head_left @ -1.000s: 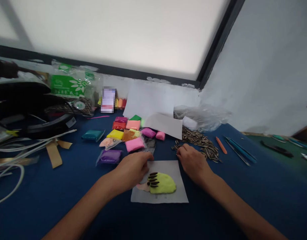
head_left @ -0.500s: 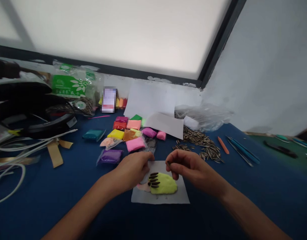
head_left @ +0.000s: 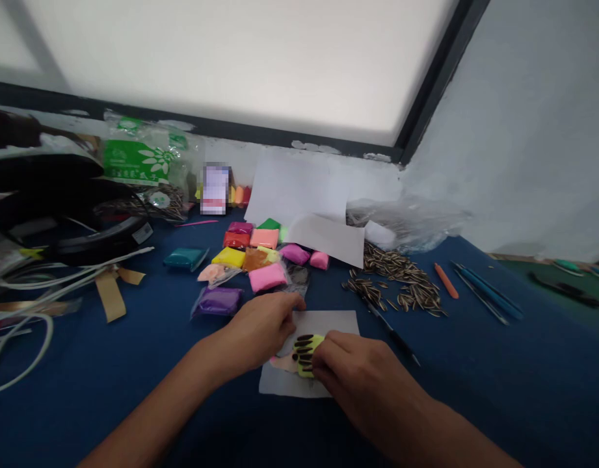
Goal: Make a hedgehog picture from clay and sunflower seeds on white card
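A flat yellow-green clay animal (head_left: 306, 372) with a pale pink snout (head_left: 284, 364) lies on a white sheet of paper (head_left: 345, 318). Dark sunflower seeds (head_left: 305, 346) stick into the clay behind its face. My right hand (head_left: 362, 370) covers the animal's right part, its fingertips pinched against the clay. The sunflower seed in that pinch is now hidden by the fingers. My left hand (head_left: 265, 325) rests on the sheet's upper left edge, thumb and forefinger apart, close above the snout.
Loose sunflower seeds (head_left: 401, 276) lie behind my right hand, with a pen (head_left: 394, 335) beside them. Colourful clay packets (head_left: 267, 277) are grouped behind my left hand. White cables (head_left: 45, 279) and a black headset (head_left: 94, 244) are at left; blue tweezers (head_left: 489, 292) at right.
My right hand has come down and left from above the sheet onto the clay, with the seed in its pinch. The pen it hid now shows. My left hand stays on the paper.
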`<state>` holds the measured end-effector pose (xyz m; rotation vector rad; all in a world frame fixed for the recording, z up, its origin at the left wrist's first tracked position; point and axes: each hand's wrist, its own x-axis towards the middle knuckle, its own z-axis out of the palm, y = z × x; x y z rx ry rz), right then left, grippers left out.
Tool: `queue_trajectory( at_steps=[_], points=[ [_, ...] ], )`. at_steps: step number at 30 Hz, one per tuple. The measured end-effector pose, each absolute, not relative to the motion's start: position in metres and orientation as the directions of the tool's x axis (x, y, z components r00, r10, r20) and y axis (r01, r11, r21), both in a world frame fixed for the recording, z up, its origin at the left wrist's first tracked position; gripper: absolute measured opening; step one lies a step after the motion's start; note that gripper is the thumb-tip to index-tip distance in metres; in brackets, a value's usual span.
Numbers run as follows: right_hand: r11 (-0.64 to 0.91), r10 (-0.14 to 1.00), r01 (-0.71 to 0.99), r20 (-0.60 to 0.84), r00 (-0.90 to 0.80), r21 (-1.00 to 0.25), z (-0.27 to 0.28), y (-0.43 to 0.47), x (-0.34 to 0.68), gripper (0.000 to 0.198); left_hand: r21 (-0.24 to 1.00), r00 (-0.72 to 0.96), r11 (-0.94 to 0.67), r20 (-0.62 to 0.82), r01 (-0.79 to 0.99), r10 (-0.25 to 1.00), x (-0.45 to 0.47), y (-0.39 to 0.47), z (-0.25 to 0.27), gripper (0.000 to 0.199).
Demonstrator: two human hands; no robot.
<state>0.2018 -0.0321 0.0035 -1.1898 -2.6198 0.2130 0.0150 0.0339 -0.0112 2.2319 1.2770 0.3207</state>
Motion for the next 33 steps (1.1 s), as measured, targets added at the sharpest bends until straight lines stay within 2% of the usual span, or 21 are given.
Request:
queue_trajectory(
  at_steps=[6,14,24,33],
  points=[
    [0.683,0.721,0.711,0.309,-0.621,-0.164,0.004,-0.036,0.199,0.018,0.569,0.518,-0.402,-0.05,0.718,0.854,0.015,0.033,-0.012,0.035],
    [0.668,0.742,0.718,0.241,-0.625,-0.195,-0.001,-0.035,0.199,0.017,0.57,0.53,-0.418,-0.036,0.707,0.847,0.014,0.034,-0.013,0.036],
    [0.677,0.725,0.722,0.299,-0.62,-0.144,0.0,-0.038,0.198,0.018,0.568,0.522,-0.413,-0.034,0.712,0.852,0.015,0.034,-0.013,0.036],
    [0.701,0.703,0.696,0.313,-0.639,-0.155,-0.007,-0.036,0.196,0.016,0.566,0.537,-0.433,-0.021,0.702,0.843,0.014,0.033,-0.014,0.036]
  ],
)
